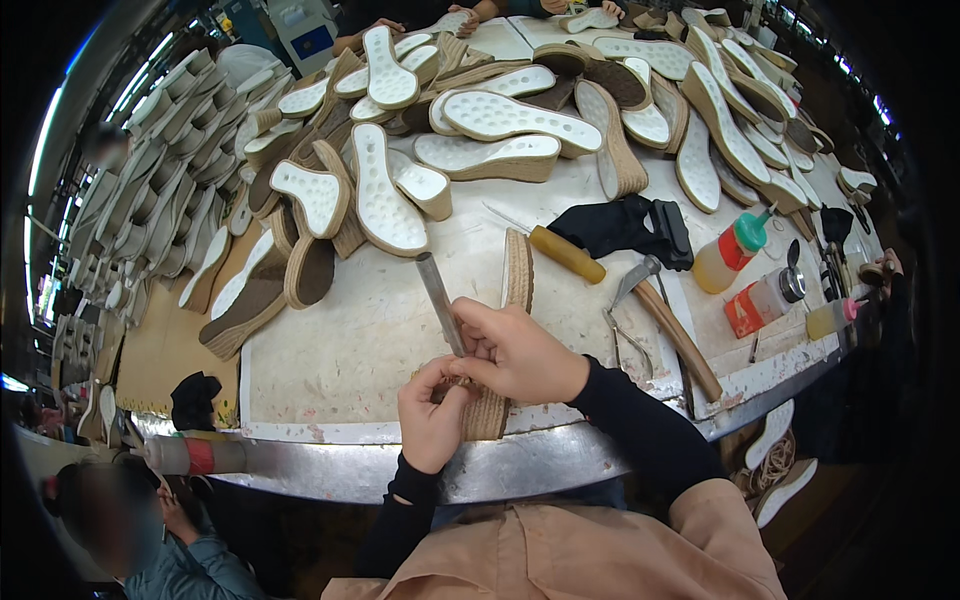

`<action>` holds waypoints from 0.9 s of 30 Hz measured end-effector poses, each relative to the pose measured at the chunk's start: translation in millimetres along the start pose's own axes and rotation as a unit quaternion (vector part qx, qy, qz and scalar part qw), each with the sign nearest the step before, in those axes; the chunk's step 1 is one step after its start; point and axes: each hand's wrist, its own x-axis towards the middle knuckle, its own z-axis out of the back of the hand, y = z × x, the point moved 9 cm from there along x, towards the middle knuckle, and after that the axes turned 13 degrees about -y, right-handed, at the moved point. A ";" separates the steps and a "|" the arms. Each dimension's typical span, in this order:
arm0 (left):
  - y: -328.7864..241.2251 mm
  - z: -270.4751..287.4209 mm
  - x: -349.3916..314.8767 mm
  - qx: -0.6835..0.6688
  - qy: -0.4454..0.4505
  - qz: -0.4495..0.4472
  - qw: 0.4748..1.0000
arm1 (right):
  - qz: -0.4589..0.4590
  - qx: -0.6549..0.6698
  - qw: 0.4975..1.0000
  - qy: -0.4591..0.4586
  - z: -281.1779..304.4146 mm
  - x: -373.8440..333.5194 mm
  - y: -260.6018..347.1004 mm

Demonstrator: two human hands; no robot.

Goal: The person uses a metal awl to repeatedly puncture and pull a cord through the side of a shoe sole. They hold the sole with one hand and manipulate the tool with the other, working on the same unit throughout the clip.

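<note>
My right hand (525, 355) is closed around the lower end of a grey metal rod (438, 295), which leans up and away to the left. Just below and to the left, my left hand (434, 412) is closed, its fingertips pinched at the side of a wedge shoe sole (487, 415) with woven tan edging. This sole lies lengthwise under my hands, its far end (518, 270) showing beyond my right hand. What sits exactly between the left fingertips is partly hidden.
Several white-topped wedge soles (520, 120) are heaped across the table's far side. To the right are a yellow-handled awl (565, 252), a hammer (675, 335), black cloth (610, 228) and squeeze bottles (730, 255). A person (120, 520) is at lower left; others' hands show at the far edge.
</note>
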 end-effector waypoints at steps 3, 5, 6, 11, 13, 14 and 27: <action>-1.5 -2.0 0.8 -0.042 -0.001 0.006 0.999 | -0.018 -0.012 1.000 -0.015 1.7 -1.8 -4.8; -4.3 -2.0 -1.4 -0.035 -0.013 -0.017 0.999 | -0.048 0.044 0.996 -0.069 9.8 -7.5 -11.7; -5.4 -0.7 -1.8 -0.029 -0.020 -0.027 0.999 | -0.067 0.100 0.986 -0.111 16.1 -12.0 -16.2; -3.1 -0.4 1.6 -0.067 0.004 -0.021 0.998 | -0.137 0.182 0.961 -0.155 19.5 -35.5 -39.7; -1.6 -0.4 1.6 -0.051 0.007 -0.024 0.998 | -0.114 0.188 0.962 -0.160 19.3 -38.9 -39.1; -1.1 -0.6 1.6 -0.039 0.008 -0.027 0.999 | -0.112 0.182 0.963 -0.163 19.0 -40.2 -39.9; -2.3 -5.6 10.4 -0.038 0.057 -0.018 0.997 | -0.069 0.102 0.981 -0.147 18.1 -40.1 -26.0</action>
